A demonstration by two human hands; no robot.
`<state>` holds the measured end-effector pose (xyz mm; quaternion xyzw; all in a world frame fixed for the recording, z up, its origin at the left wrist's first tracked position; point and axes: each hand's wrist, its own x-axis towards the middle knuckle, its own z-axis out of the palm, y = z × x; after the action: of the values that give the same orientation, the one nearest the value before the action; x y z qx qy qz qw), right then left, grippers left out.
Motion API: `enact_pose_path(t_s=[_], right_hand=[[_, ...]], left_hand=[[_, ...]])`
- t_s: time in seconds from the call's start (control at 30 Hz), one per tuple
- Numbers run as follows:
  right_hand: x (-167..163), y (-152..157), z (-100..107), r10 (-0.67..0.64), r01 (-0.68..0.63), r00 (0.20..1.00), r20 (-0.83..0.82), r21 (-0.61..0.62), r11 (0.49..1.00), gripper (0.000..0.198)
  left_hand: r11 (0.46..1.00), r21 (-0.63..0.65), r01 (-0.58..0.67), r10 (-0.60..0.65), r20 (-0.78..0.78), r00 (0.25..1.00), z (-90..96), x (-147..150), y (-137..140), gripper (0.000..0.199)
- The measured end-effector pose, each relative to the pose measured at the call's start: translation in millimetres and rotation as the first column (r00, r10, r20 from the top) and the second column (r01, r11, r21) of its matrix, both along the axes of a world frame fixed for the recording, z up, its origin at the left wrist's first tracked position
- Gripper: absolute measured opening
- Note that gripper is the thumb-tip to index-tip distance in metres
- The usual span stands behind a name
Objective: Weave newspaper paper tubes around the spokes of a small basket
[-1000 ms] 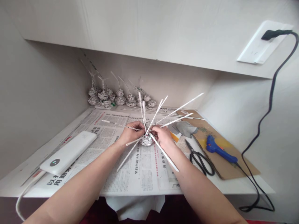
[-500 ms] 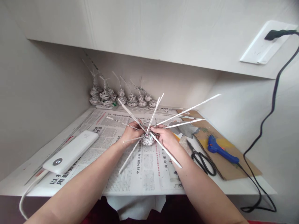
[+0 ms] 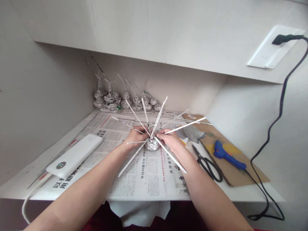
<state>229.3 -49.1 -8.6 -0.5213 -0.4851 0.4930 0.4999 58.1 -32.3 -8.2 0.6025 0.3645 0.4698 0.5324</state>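
Note:
Between my hands is a small round woven piece of rolled newspaper (image 3: 152, 144), with several long paper sticks (image 3: 185, 125) fanning out from its top in all directions. My left hand (image 3: 135, 135) is closed around the piece's left side, its fingertips among the sticks. From the right, my right hand (image 3: 169, 138) pinches at the base of the sticks near the top of the weave. The fingertips of both hands are partly hidden behind the sticks. The piece is held over newspaper sheets (image 3: 130, 179) spread on the table.
Several finished gourd-shaped paper weavings (image 3: 110, 101) stand along the back wall. Black-handled scissors (image 3: 208, 165) and a blue glue gun (image 3: 228, 155) lie to the right, the gun on a cardboard sheet (image 3: 250, 175). At the left rests a white power bank (image 3: 75, 155) with a cable. Loose paper sticks (image 3: 178, 118) lie behind.
The sticks at the back have shifted: one now points up and left of centre, and the long stick at upper right has swung away. My hands stay around the woven piece.

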Motion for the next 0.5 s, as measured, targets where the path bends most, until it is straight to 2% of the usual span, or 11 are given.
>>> enact_pose_path(t_s=[0.23, 0.37, 0.5], right_hand=[[-1.5, 0.7, 0.7, 0.025, -0.028, 0.999, -0.035, -0.082, 0.996, 0.019], [-2.9, -1.0, 1.7, 0.019, -0.021, 0.999, -0.035, -0.057, 0.998, 0.017], [-3.8, -1.4, 0.4, 0.012, -0.012, 1.000, 0.001, 0.031, 0.999, 0.020]], left_hand=[[0.999, -0.038, -0.020, 0.021, 0.013, 1.000, 0.2, -1.8, 1.3, 0.027], [0.999, -0.014, -0.035, 0.035, -0.013, 0.999, -0.3, -2.5, 2.6, 0.024], [0.998, 0.003, -0.062, 0.062, -0.043, 0.997, -1.1, -3.1, 3.0, 0.025]])
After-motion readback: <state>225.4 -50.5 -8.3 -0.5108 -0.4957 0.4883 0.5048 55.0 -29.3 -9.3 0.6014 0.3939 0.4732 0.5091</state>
